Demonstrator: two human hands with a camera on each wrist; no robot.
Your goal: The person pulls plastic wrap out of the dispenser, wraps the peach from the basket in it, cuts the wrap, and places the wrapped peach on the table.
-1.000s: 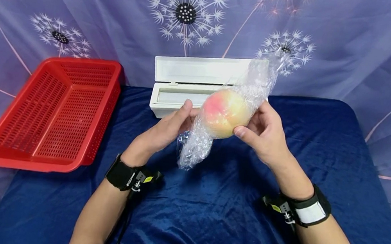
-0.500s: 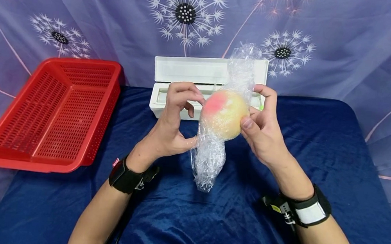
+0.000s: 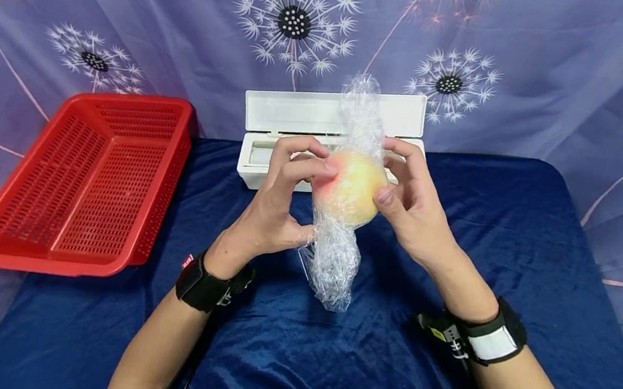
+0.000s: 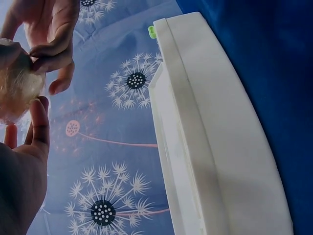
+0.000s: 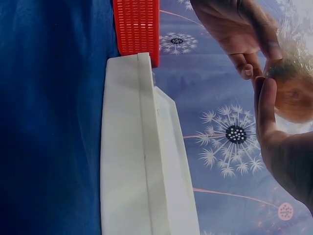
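Dandelion-printed purple cloth [image 3: 528, 52] is hung behind a table covered in dark blue velvet [image 3: 364, 350]. At the back of this blue cover, a white cling-film dispenser box [image 3: 297, 113] is set with its lid raised, and the film roll is seen lying in its trough. To the left of the dispenser, a red perforated plastic basket [image 3: 81, 185] is propped at the edge of the blue cover, tilted against the cloth.

Just in front of the dispenser and raised above the blue cover, a yellow-pink peach [image 3: 349, 189] wrapped in cling film [image 3: 333, 265] is held between both hands. The peach is gripped on its left side by the left hand [image 3: 276, 207], with the fingertips curled over the pink patch and the thumb laid against the lower twist of film. Its right side is gripped by the right hand [image 3: 417, 208], with the thumb pressed on the front of the fruit and the fingers curled round the back. One bunched tail of film is stood up above the peach, in front of the dispenser lid; the other is hung down below it, clear of the blue cover. Black wrist straps are worn on both forearms.
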